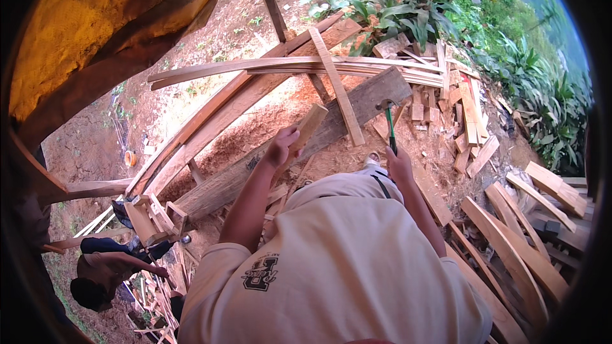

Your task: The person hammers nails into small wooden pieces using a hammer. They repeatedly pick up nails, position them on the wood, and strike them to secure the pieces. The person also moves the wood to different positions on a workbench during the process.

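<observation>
My left hand (282,145) is closed around a short wooden block (310,125), held tilted above a weathered grey beam (220,183). In my right hand (400,164) is a hammer (391,129) with a green and black handle. Its metal head is up, over the far right end of the beam. A narrow pale plank (336,86) lies across the beam, between the block and the hammer.
Long thin strips (274,64) rest over two long planks (191,137) beyond the beam. Offcuts (468,118) pile at the right, with boards (510,242) below them. At lower left, another person (115,274) bends near wooden pieces. Plants (414,16) grow behind.
</observation>
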`<state>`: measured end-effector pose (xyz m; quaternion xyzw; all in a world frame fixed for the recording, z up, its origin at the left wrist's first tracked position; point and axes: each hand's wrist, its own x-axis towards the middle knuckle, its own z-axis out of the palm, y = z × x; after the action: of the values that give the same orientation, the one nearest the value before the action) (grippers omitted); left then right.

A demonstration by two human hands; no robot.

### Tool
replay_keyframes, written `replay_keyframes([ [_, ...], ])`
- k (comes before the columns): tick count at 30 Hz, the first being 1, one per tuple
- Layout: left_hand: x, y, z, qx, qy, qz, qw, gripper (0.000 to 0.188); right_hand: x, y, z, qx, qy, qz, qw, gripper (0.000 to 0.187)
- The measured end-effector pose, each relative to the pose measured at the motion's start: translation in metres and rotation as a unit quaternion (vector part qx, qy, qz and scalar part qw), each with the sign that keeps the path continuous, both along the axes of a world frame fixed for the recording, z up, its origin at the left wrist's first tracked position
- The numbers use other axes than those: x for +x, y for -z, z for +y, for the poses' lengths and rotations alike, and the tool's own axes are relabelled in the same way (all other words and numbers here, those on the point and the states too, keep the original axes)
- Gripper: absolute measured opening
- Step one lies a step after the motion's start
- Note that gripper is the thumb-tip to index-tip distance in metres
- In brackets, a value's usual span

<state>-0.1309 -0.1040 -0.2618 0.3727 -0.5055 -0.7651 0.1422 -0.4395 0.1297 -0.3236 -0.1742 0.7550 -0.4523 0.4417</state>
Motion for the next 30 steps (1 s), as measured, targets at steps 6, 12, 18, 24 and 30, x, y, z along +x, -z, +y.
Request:
replay_keyframes([
  [6,-0.011,-0.016,-0.001,0.039,0.028,0.005,0.999,0.039,-0.005,0.003,-0.012,0.039,0.033,-0.104,0.993,0.030],
  [12,-0.019,-0.013,0.002,-0.002,0.070,-0.032,0.997,0.038,-0.018,0.002,-0.012,0.036,0.021,-0.120,0.992,0.027],
  [18,-0.039,0.019,0.022,-0.193,0.083,-0.097,0.973,0.052,-0.033,0.000,-0.009,0.040,0.046,-0.141,0.988,0.027],
  [24,-0.050,0.027,0.047,-0.280,0.184,-0.261,0.905,0.060,-0.059,0.018,-0.002,0.090,0.027,-0.052,0.994,0.030],
  [30,-0.006,0.063,0.084,-0.299,0.172,-0.308,0.887,0.066,-0.064,0.042,-0.017,0.098,0.018,-0.044,0.994,0.032],
])
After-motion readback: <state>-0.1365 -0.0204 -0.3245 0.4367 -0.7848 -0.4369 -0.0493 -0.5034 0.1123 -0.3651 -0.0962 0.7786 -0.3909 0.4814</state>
